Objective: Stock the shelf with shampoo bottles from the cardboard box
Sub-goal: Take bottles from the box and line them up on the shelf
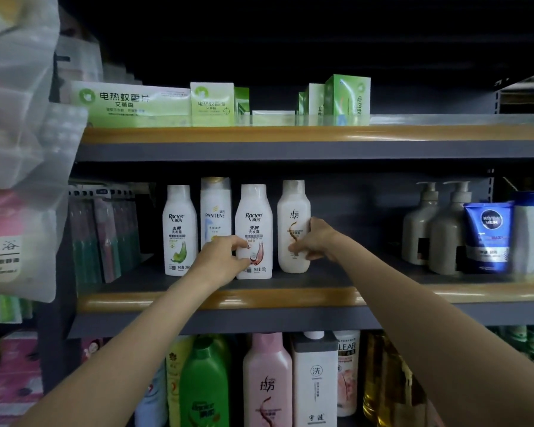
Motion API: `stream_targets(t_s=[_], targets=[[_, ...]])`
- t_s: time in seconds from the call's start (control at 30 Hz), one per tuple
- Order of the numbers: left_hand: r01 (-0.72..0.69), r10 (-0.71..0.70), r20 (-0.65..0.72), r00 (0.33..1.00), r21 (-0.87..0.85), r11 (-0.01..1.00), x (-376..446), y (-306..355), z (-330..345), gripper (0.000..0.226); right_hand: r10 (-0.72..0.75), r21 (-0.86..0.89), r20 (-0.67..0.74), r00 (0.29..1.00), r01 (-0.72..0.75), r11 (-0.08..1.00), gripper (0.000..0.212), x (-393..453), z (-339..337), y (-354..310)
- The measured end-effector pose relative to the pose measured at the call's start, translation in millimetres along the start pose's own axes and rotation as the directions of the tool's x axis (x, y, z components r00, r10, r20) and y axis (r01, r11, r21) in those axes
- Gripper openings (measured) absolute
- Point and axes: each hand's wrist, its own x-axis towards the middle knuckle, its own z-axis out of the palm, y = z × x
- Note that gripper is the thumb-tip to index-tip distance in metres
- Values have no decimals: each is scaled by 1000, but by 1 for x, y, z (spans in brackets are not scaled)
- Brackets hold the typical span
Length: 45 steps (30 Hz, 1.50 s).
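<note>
Several white shampoo bottles stand upright in a row on the middle shelf (290, 295). My left hand (222, 257) grips the lower left side of the red-labelled Raclen bottle (255, 217). My right hand (313, 240) holds the lower right side of the cream bottle with a brown swirl (293, 211). To the left stand a green-labelled Raclen bottle (179, 229) and, set further back, a Pantene bottle (215, 208). The cardboard box is out of view.
Two grey pump bottles (435, 229) and a blue Nivea Men tube (487, 235) stand at the right of the same shelf, with bare shelf between. Green boxes (211, 103) fill the shelf above. Larger bottles (267, 380) crowd the shelf below. Plastic packs (19, 149) hang at left.
</note>
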Motion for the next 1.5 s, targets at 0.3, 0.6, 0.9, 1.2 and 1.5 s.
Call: stream_targets(t_s=[0.3, 0.6, 0.9, 1.2, 1.5], targets=[[-97, 103, -148, 984, 43, 994, -6, 3, 4, 28, 27, 18, 60, 998, -28, 999, 33, 10, 4, -3], [-353, 363, -316, 877, 90, 931, -25, 46, 28, 22, -153, -194, -114, 982, 130, 972, 64, -18, -24, 0], [-632, 646, 98, 757, -145, 761, -136, 97, 192, 27, -489, -225, -238, 839, 443, 868, 24, -188, -94, 127], [-481, 472, 622, 625, -169, 860, -210, 105, 348, 27, 224, -622, 80, 971, -127, 773, 21, -259, -114, 363], [-346, 313, 640, 701, -78, 935, -211, 78, 376, 26, 395, -802, 411, 822, 120, 585, 67, -261, -44, 462]])
